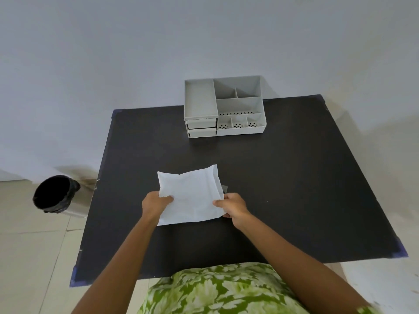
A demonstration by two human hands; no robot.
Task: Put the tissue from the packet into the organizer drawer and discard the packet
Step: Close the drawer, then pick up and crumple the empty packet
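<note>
A white square tissue point(191, 196) lies spread on the dark table point(283, 189) in front of me. My left hand point(156, 203) pinches its left edge and my right hand point(231, 205) pinches its right edge. A bit of clear packet point(224, 188) shows just behind the tissue's right edge, near my right hand. The grey organizer point(224, 107) stands at the table's far edge, its two small drawers point(201, 128) at the front left both pushed in.
A bin with a black liner point(54, 193) stands on the tiled floor left of the table. A pale wall rises behind the organizer. My green patterned clothing point(226, 291) meets the table's near edge.
</note>
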